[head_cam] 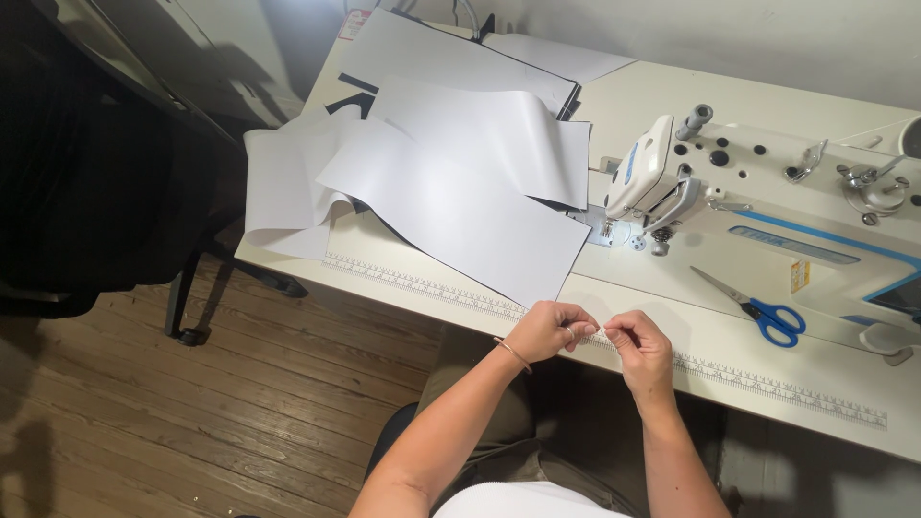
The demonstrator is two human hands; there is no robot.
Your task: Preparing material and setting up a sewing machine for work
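My left hand (pixel 549 329) and my right hand (pixel 640 349) meet at the front edge of the white sewing table (pixel 729 336), fingertips pinched together on a tiny pale item (pixel 602 331) too small to identify. A thin bracelet circles my left wrist. Just beyond my hands lies a large white sheet of material (pixel 460 206), its near corner almost touching my left hand. A ruler strip (pixel 767 384) runs along the table's front edge under my hands.
A white sewing machine (pixel 767 192) sits at the right, with blue-handled scissors (pixel 767 312) in front of it. More white sheets (pixel 288 182) with dark backing overlap at the left and back. A dark chair (pixel 106 192) stands on the wooden floor at left.
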